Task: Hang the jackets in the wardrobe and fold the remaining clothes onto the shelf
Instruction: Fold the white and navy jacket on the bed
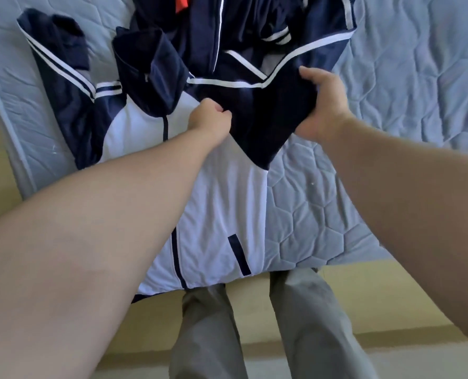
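A navy and white track jacket (216, 203) lies spread on the bed, its white front and zip toward me. On top of it lies a second navy garment with white stripes (257, 86), reaching to the far edge of view. My left hand (208, 116) pinches this navy fabric near the middle. My right hand (323, 102) grips the same fabric at its right edge, fingers curled over it. A navy sleeve with white stripes (60, 58) stretches out to the left.
The bed has a light blue quilted mattress cover (391, 77). A bit of orange cloth (182, 4) shows at the top edge. The yellowish bed frame (336, 283) runs along the near side, and my grey trouser legs (309, 324) stand against it.
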